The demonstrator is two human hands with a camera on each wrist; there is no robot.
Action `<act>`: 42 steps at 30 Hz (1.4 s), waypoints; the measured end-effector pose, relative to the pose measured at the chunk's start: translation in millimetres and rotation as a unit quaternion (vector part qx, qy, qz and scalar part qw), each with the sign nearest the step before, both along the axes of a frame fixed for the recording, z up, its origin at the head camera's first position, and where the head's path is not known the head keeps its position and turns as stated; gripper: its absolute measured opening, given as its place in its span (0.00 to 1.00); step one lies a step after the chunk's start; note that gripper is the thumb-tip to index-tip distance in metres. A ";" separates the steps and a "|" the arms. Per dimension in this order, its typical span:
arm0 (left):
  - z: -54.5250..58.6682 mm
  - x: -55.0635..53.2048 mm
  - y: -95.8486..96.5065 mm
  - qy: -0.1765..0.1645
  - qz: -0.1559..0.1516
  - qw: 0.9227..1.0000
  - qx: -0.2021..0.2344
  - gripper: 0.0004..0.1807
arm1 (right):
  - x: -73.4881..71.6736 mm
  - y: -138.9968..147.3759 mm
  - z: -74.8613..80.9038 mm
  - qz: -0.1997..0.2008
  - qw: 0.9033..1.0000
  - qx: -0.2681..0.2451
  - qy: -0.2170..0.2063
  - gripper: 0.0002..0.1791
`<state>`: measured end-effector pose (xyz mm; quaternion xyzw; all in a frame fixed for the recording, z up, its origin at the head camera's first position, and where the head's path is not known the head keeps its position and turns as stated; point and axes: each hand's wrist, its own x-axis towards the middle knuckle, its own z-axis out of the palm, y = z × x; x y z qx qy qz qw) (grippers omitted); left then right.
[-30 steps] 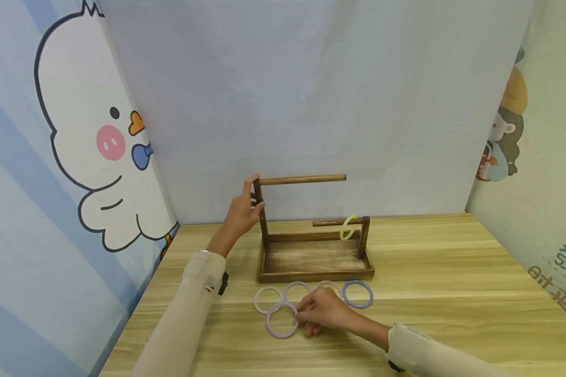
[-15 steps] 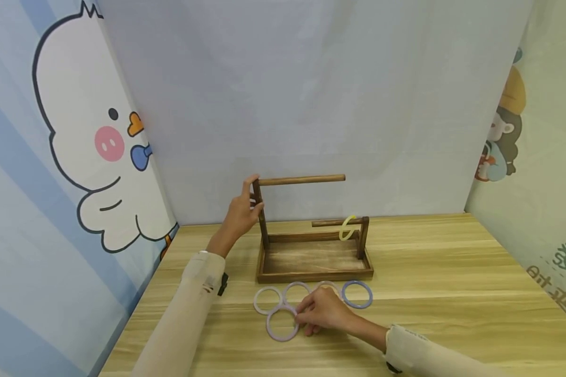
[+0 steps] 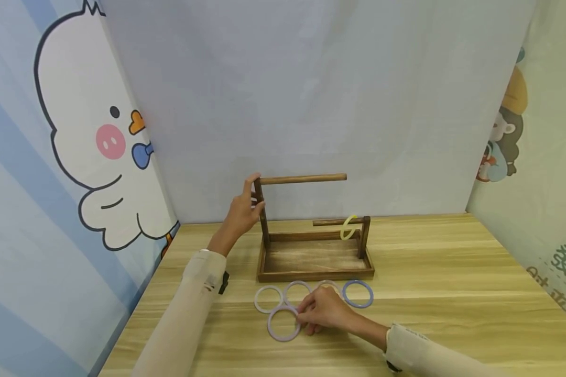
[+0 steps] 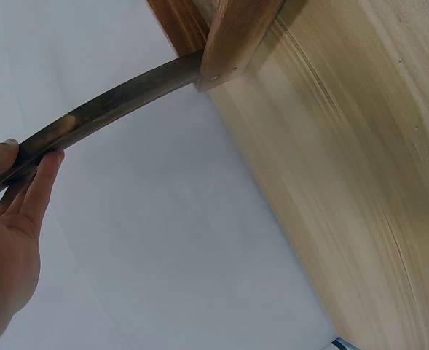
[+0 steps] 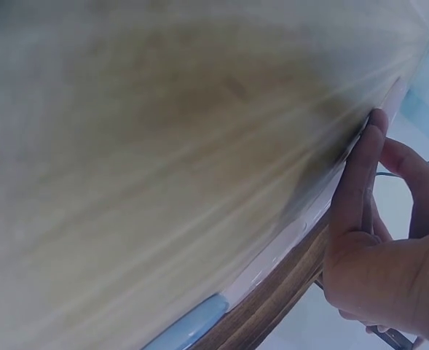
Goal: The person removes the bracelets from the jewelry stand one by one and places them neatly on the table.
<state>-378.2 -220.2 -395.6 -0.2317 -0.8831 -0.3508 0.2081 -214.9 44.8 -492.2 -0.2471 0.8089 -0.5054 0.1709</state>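
Observation:
My left hand (image 3: 241,213) grips the tall left post (image 3: 264,228) of a dark wooden rack near its top; the left wrist view shows thumb and fingers on either side of the post (image 4: 119,98). With its fingertips, my right hand (image 3: 327,310) pinches the right edge of a light purple ring (image 3: 269,325) that lies on the table. Just behind lie a white ring (image 3: 256,299), a pale lavender ring (image 3: 298,283), a pinkish ring (image 3: 329,282) partly hidden by the hand, and a blue ring (image 3: 371,294). A yellow ring (image 3: 343,230) hangs on the rack's lower peg (image 3: 327,223).
The rack's shallow tray (image 3: 316,276) stands behind the row of rings. Its upper peg (image 3: 302,179) sticks out rightward from the tall post, and a short post (image 3: 364,238) rises at right. A pale curtain (image 3: 311,104) hangs behind the wooden table (image 3: 453,293).
The light purple ring has slid slightly toward me, off the rings behind it, with my right fingertips at its edge. My left hand keeps its grip on the post.

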 end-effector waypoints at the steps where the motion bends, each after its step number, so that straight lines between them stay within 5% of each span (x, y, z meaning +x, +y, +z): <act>1: 0.0 -0.3 0.6 -0.001 0.001 1.000 -0.001 0.42 | 0.3 0.5 0.2 0.000 1.000 0.001 0.002 0.05; 31: -0.7 -4.3 9.2 -0.007 0.009 1.000 0.001 0.42 | 2.4 15.0 3.9 0.005 1.000 -0.021 0.018 0.06; 42: -1.5 -2.4 7.7 -0.004 0.010 1.000 -0.004 0.42 | -3.5 21.7 7.1 -0.003 0.997 -0.004 0.073 0.08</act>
